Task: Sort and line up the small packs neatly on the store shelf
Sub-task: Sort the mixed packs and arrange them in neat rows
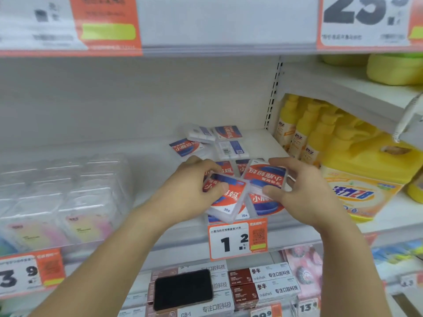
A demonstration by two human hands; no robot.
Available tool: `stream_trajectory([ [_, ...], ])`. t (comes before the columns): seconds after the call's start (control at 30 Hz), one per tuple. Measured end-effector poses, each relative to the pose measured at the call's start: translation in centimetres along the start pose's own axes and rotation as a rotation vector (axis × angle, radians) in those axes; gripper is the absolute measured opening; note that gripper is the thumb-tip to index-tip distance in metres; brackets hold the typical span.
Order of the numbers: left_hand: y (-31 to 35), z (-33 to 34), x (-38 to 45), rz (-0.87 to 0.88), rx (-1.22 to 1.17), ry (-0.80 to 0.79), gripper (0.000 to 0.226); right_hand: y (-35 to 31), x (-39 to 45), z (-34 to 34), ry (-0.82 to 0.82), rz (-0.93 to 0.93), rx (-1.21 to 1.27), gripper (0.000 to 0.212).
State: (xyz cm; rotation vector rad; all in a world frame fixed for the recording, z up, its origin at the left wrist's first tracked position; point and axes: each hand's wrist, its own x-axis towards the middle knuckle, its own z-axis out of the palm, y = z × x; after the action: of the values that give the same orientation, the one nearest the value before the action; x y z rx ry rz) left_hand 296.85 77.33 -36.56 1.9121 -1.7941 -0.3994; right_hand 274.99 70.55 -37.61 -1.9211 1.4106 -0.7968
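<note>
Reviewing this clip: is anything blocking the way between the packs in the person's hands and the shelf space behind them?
Yes. The left hand and right hand each grip a pack at the shelf's front edge, and loose packs lie scattered, some face down, on the shelf directly behind. They occupy the row's space.

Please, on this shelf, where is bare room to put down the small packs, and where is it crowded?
Free: the bare shelf between the clear boxes and the loose packs. Crowded: the right end, where packs pile beside the yellow bottles, and the front, where both hands hold packs.
</note>
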Motion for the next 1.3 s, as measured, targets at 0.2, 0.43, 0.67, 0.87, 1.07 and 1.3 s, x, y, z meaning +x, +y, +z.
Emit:
stream_trajectory([
  [0.2,0.5,1.7,-1.8,-0.054,0.043,0.196,0.038,1.7,-0.4,-2.0,-0.120,0.072,0.098,0.058],
  [0.43,1.5,2.3,-4.0,-0.107,-0.034,0.114,0.062,1.4,-1.2,-2.3,-0.015,0.151,-0.067,0.070],
  [0.67,2.1,2.4,-4.8,-0.133,0.033,0.074,0.083,1.0,-1.4,-2.2,0.129,0.119,-0.253,0.073],
  [0.87,1.9,3.3,-4.3,-0.149,0.035,0.178,0.085,0.4,-1.0,-0.6,-0.078,-0.045,-0.093,0.041],
  [1.07,1.9,4.2,-4.6,-0.134,0.028,0.220,0.077,0.8,-0.8,-1.2,0.181,0.095,-0.261,0.063],
  [1.3,1.8,4.6,-5.8,-0.095,0.086,0.228,0.073,1.0,-1.1,-1.7,-0.006,0.056,-0.159,0.067],
])
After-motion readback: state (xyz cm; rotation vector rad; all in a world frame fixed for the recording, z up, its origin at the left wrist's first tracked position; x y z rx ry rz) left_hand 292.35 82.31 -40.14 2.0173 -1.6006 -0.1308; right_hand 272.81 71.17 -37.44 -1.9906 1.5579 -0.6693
